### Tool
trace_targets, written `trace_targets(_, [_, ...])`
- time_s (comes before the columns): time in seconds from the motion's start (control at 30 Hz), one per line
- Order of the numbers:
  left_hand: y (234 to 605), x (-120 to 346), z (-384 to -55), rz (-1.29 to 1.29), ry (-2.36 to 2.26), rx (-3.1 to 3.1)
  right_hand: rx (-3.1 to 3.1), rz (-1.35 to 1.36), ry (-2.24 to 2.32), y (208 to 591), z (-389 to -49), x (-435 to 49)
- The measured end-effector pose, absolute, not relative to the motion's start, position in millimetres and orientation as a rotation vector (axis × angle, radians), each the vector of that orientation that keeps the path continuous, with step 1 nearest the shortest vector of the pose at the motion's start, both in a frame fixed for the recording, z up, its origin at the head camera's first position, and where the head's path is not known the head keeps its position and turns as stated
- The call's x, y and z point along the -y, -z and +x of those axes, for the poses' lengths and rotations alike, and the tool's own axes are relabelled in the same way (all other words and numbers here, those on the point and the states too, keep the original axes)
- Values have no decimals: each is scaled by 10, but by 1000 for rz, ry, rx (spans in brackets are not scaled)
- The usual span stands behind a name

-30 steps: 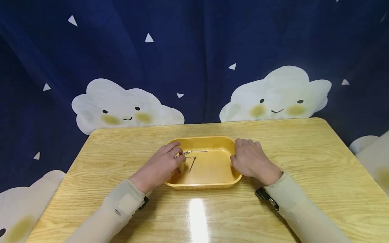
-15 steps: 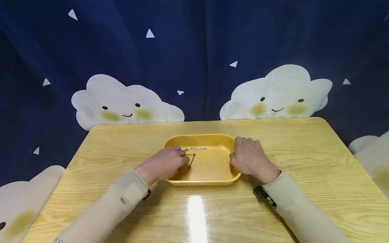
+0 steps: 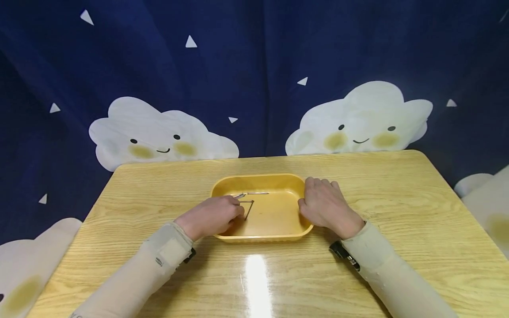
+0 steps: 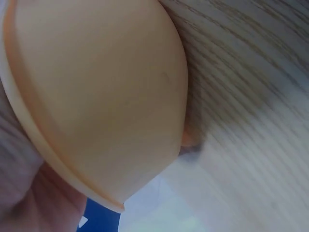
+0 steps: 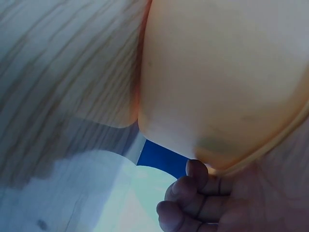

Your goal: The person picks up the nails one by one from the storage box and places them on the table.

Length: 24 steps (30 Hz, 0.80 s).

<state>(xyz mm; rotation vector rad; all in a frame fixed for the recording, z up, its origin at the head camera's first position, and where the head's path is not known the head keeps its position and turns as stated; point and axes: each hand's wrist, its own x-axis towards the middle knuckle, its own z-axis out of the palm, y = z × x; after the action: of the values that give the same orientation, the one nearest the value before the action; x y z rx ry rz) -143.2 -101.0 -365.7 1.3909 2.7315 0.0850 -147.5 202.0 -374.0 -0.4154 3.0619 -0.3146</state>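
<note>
A yellow tray (image 3: pixel 274 219) is placed upright near the middle of the wooden desk (image 3: pixel 397 198), its long sides running across. Its right end is gripped by the right hand (image 3: pixel 328 205); the rim is held there with the thumb over the inner side, and in the right wrist view curled fingers (image 5: pixel 182 191) are seen beside the outer wall. The left hand (image 3: pixel 210 215) is lowered over the tray's left end with its fingers bent down inside; the fingertips are hidden, so how far they are parted and whether anything is held cannot be told.

On the tray floor, two thin metal rods (image 3: pixel 249 209) are seen meeting at an angle just beside the left hand, by which they are partly covered. Behind them lie a slim metal pin (image 3: pixel 258 193) and some shiny metal pieces (image 3: pixel 240 195). The desk is backed by a dark blue curtain (image 3: pixel 230 66) printed with smiling clouds (image 3: pixel 362 119).
</note>
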Motion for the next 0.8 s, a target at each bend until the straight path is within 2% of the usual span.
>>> trace_targets(0.8, [3637, 960, -1492, 1398, 19, -2602, -3067, -413, 305, 3766, -1479, -2013])
